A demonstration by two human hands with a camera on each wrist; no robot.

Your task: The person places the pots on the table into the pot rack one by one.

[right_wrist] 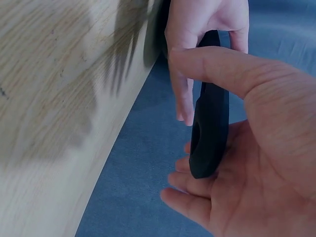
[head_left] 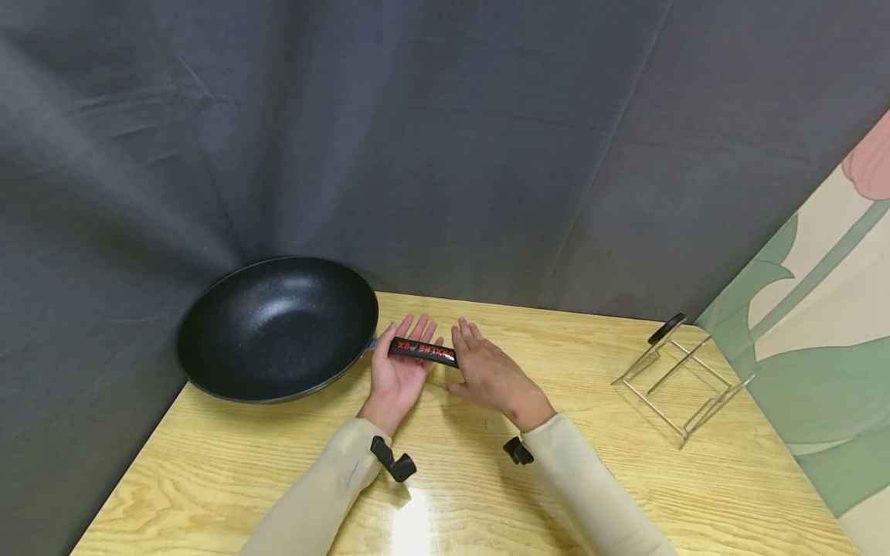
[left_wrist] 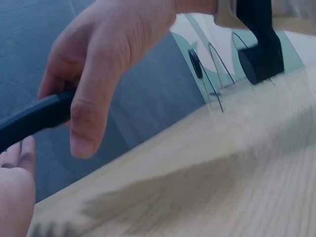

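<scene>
A black wok (head_left: 278, 328) stands at the far left of the table, its bowl facing up. Its black handle (head_left: 424, 351) with red lettering points right, raised over the tabletop. My left hand (head_left: 402, 378) is palm up beneath the handle near the bowl, with the fingers extended. Around the handle's free end is my right hand (head_left: 490, 378), its fingers nearly straight. In the right wrist view, the handle end (right_wrist: 210, 133) lies between the right thumb and fingers, against the fingers. The left wrist view also shows the right thumb (left_wrist: 91, 113) beside the handle.
A metal wire rack (head_left: 681, 378) with a black oval piece stands at the table's right side. A dark grey cloth (head_left: 452, 154) hangs behind the wooden table (head_left: 556, 340). A floral-patterned panel (head_left: 827, 332) borders the right edge.
</scene>
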